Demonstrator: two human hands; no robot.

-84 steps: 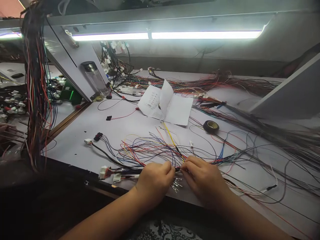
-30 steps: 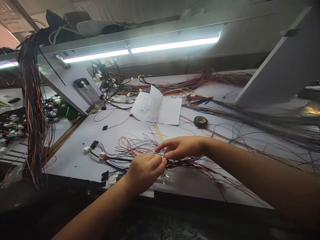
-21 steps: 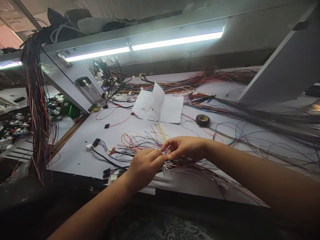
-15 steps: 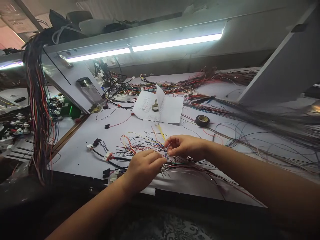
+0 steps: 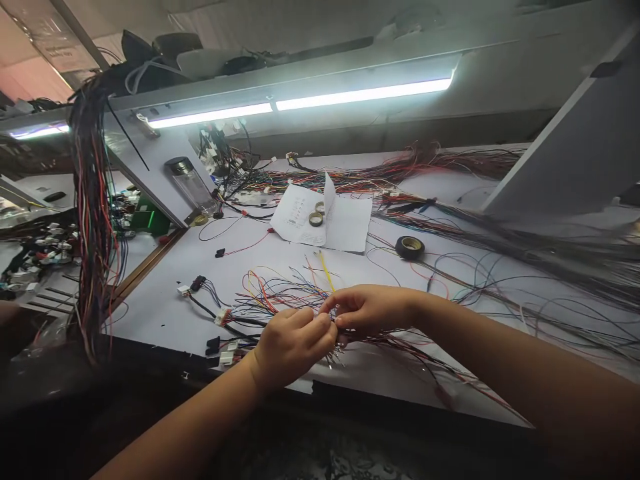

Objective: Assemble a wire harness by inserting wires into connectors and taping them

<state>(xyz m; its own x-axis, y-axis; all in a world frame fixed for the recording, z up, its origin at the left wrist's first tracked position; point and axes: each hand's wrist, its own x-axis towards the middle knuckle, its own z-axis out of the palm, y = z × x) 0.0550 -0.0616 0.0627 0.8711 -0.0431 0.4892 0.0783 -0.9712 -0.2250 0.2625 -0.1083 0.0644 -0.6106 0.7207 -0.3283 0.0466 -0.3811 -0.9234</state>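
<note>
One bunch of thin wires (image 5: 280,299) on the white surface (image 5: 185,260), near the front edge, with its middle caught between left hand (image 5: 295,343) and right hand (image 5: 367,310). Left fingers curled in, seemingly tight around the bunch. Right thumb and pointing finger bent toward the same spot, tips nearly together; no way to see for sure whether pinching a wire. Shiny metal ends (image 5: 334,360) poking out below, toward the front edge. To do this bit well, hold snug with the left, but not too hard, so as not to bend those ends. Work small and slow with the right finger tips, with no big tugs. Mind the yellow wire (image 5: 326,270) behind, and the white plugs (image 5: 229,357) off to the left: easy to snag. Best to leave the black tape roll (image 5: 410,248) and the folded paper (image 5: 350,223) alone, farther back.
</note>
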